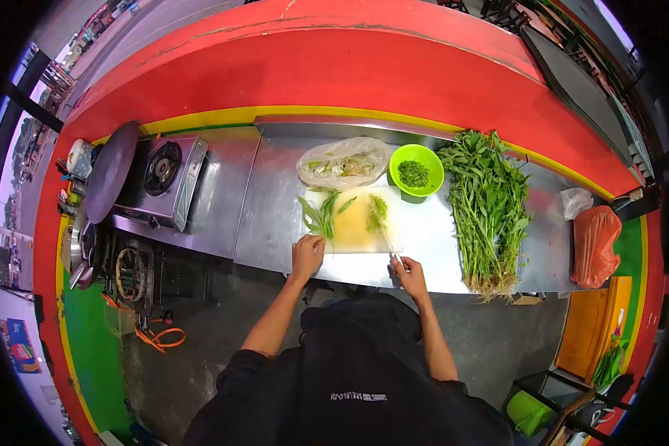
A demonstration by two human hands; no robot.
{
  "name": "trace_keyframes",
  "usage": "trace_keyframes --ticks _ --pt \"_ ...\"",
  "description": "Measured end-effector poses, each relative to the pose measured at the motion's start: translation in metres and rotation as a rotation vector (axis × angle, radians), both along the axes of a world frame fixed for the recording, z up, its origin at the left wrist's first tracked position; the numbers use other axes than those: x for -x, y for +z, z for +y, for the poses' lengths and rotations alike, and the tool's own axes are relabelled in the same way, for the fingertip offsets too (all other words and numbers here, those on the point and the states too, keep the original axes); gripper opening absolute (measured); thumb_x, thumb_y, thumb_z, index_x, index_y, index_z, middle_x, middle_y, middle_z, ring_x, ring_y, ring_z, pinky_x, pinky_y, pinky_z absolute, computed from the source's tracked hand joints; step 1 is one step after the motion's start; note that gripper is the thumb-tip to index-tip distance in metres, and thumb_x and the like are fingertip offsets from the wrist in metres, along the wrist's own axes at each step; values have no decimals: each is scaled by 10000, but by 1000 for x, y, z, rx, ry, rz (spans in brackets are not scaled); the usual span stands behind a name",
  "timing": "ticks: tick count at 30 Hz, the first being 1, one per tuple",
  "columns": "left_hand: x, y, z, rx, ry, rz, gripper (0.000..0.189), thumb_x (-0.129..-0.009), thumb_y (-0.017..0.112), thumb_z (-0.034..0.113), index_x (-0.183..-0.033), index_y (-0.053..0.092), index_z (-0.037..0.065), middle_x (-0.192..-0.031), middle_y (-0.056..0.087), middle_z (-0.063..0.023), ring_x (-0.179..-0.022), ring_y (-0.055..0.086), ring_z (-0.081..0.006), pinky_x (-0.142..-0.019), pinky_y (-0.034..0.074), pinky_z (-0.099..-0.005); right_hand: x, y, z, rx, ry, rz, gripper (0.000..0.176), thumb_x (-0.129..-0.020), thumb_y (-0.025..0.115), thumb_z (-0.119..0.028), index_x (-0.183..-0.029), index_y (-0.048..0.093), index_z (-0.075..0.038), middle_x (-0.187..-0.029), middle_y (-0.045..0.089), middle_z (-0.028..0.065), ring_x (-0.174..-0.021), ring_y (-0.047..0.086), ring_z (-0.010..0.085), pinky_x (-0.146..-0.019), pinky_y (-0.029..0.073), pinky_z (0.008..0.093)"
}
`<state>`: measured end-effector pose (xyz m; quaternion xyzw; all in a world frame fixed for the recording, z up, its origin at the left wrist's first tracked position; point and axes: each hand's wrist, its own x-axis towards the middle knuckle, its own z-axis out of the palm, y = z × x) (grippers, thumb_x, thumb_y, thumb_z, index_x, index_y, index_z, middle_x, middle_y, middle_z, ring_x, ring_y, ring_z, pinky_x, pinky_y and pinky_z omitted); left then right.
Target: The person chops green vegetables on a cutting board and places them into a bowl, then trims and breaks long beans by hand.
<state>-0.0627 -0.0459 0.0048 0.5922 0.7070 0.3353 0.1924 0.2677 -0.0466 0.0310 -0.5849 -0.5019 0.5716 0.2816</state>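
Note:
My right hand [409,276] grips a knife [389,243] by its handle, the blade pointing up over the cutting board [353,230]. Chopped greens [377,213] lie in a strip on the board beside the blade. My left hand [307,257] is curled at the board's lower left corner, right by the lower ends of some leafy greens [319,215]. Whatever its fingers hold is hidden. Beyond the board sits a bright green bowl [396,157] with finely chopped greens [413,174] inside.
A clear plastic bag [364,146] with vegetables lies behind the board. A big heap of rooted leafy greens [487,215] covers the counter [267,201] to the right, with a red plastic bag [595,247] farther along. Left stand a gas stove [182,195] and a wok [111,175].

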Motion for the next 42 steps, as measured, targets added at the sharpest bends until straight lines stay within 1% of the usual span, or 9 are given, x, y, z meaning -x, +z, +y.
trace_keyframes --ticks 4,6,7,15,26,28,32,33,42 --pt "14 15 1 77 -101 -15 199 -869 696 156 -1043 742 72 -964 700 -92 -902 678 -280 -816 448 -444 -5 4 -1 12 15 5 349 -1003 656 -311 -929 698 27 -733 651 12 -662 557 82 -596 442 281" --pt "22 23 2 -53 -173 129 238 -865 709 110 -1100 730 80 -1049 707 -106 -967 680 -300 -815 474 -427 -5 3 -3 -23 -20 -12 339 -1007 644 -345 -885 695 -33 -671 609 -35 -566 482 36 -496 351 250" --pt "24 30 1 19 -181 154 279 -860 719 113 -1139 719 102 -1118 674 -76 -1053 637 -281 -875 421 -427 -6 4 -3 -26 -31 18 339 -1006 646 -345 -889 696 -31 -678 612 -34 -581 489 37 -513 360 250" --pt "46 25 26 -44 -377 337 210 -831 752 138 -1037 763 177 -1078 641 12 -1072 587 -189 -897 406 -396 -5 4 5 -34 -44 84 346 -1013 640 -356 -903 695 -32 -703 616 -37 -621 502 40 -566 381 243" --pt "57 18 46 -106 -675 524 125 -844 694 142 -953 734 190 -1024 649 38 -1070 574 -168 -869 386 -392 -3 -3 11 -56 -57 111 315 -1022 634 -321 -918 694 -30 -695 630 -35 -600 516 35 -542 387 240" --pt "57 22 46 -126 -716 626 163 -839 658 120 -981 708 183 -1032 641 34 -1069 573 -171 -866 395 -387 -2 8 11 49 -79 117 333 -1009 656 -292 -912 682 26 -744 643 11 -681 571 81 -621 472 274" --pt "61 16 55 -116 -815 712 272 -841 603 84 -1094 660 165 -1066 616 25 -1104 562 -177 -907 406 -396 -2 14 11 33 -63 57 341 -1012 646 -285 -880 682 27 -716 628 15 -673 572 92 -626 480 281" --pt "62 16 58 -136 -851 767 254 -851 596 98 -1086 661 170 -1057 614 26 -1106 563 -173 -913 409 -391 -2 1 8 -50 -84 80 323 -1010 649 -328 -934 701 -18 -703 637 -25 -596 520 42 -521 379 242" --pt "74 44 71 -153 -1042 872 187 -882 566 152 -1045 653 184 -1046 632 42 -1120 571 -135 -944 425 -352 -10 -5 2 -47 -90 80 336 -1015 642 -340 -922 695 -21 -690 633 -29 -590 497 31 -525 364 235"
